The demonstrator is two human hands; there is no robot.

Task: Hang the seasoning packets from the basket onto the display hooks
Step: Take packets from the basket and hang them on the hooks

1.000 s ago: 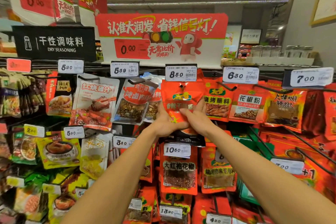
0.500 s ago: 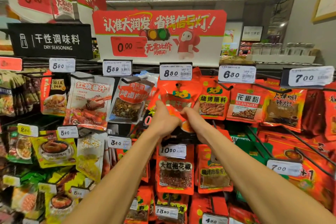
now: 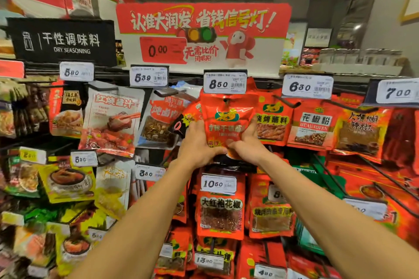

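Observation:
A red seasoning packet point(image 3: 229, 120) with a green logo is held up against the display, just under the 8.50 price tag point(image 3: 225, 82). My left hand point(image 3: 196, 142) grips its lower left side and my right hand point(image 3: 246, 142) grips its lower right side. The packet's hang hole sits level with the hook behind the tag; whether the hook passes through it I cannot tell. The basket is out of view.
Pegboard hooks carry many packets: grey and white sauce pouches point(image 3: 111, 120) to the left, red packets point(image 3: 315, 124) to the right, a 10.50 row point(image 3: 220, 206) below. A black "Dry Seasoning" sign point(image 3: 61, 41) and a red promotion board point(image 3: 201, 34) hang above.
Both hands have shifted slightly outward on the packet and raised it, so its top now sits right under the 8.50 tag. My view has moved a little closer.

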